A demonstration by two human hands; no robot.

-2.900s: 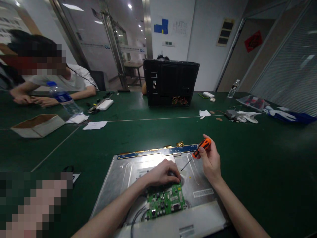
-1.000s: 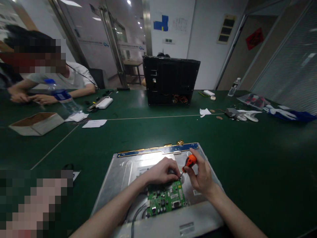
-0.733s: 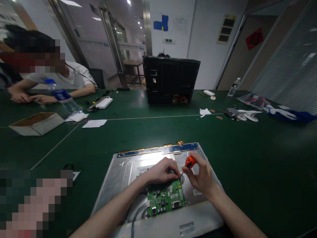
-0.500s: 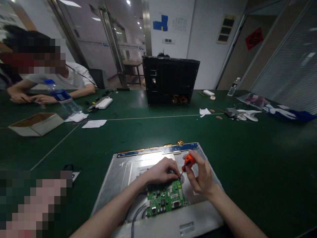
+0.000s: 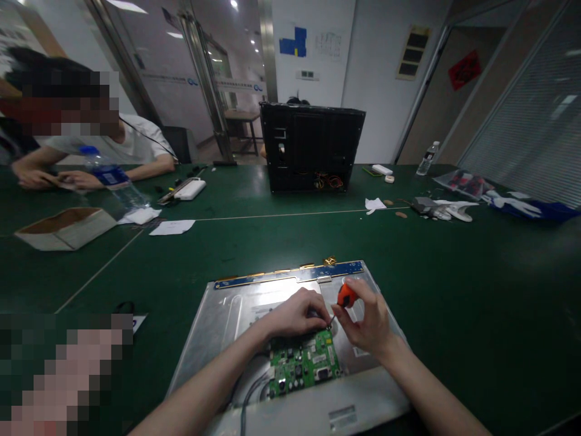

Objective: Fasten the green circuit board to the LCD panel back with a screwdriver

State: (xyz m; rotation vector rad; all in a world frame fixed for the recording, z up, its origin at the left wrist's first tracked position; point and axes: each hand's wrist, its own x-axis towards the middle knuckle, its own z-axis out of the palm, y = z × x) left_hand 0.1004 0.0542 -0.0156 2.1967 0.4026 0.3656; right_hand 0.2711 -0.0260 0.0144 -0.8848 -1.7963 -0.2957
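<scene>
My right hand (image 5: 370,318) grips a screwdriver (image 5: 346,295) with an orange and black handle. Its shaft slants down to the upper right corner of a green circuit board (image 5: 313,363). Beside the screwdriver's tip, the thumb and fingers of my left hand (image 5: 302,312) are pinched together at the board's top edge; what they hold, if anything, is hidden. The board sits on the metal back of a flat display panel (image 5: 236,327), which has a blue circuit strip (image 5: 290,276) along its far edge. A grey cable runs from the board's left side.
Across the green table (image 5: 254,236) stands a black monitor housing (image 5: 313,145). A person (image 5: 145,142) sits at the far left, behind a water bottle (image 5: 115,178) and an open box (image 5: 66,230). Gloves (image 5: 445,209) and a small bottle (image 5: 428,158) lie or stand at right.
My right hand's fingers have shifted slightly around the screwdriver handle, which has turned a little. The left hand and the board stay in place.
</scene>
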